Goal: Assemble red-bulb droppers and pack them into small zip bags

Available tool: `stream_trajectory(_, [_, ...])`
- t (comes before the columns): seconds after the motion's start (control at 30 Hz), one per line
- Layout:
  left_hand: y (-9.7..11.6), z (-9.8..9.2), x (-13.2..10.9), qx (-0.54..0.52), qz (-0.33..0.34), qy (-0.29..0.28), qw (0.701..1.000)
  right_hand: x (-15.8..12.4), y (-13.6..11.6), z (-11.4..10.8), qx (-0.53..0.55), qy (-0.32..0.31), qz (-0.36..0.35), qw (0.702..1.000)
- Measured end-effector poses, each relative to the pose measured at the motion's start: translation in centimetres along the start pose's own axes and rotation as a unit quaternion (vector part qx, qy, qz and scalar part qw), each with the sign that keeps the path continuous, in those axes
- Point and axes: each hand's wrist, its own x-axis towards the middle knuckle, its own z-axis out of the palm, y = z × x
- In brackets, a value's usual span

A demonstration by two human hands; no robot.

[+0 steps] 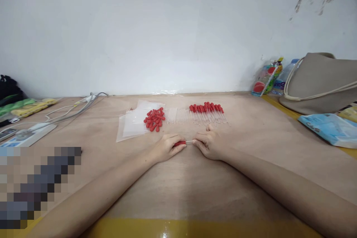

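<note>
Dropper (182, 143), 1 only, sits pinched between left hand (166, 149) and right hand (208, 144).

Two hands (167, 148) (208, 144) (bare), one hat (318, 81), one power strip (28, 135)

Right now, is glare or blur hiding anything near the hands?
Head view: soft even light, faint shadows; glare only on the yellow table edge; lower-left corner pixelated; wide lens stretches the edges. The dropper between left hand and right hand is sharp, its clear tube faint.
</note>
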Motion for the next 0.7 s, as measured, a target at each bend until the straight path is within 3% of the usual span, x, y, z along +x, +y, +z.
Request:
stream_trajectory(0.43, [-0.6,0.2,-0.1,0.044,0.05,0.007,0.998,0.7,-0.7,-0.8,0.027,-0.062,0.023,0.997])
stream_trajectory(0.6, [-0.6,0.3,-0.1,0.027,0.022,0.048,0.998,1.6,-0.7,-3.2,0.044,-0.118,0.032,0.991])
stream_trajectory(0.7, [-0.6,0.3,-0.2,0.018,-0.01,0.076,0.997,1.9,0.5,-4.8,0.052,-0.163,0.088,0.981])
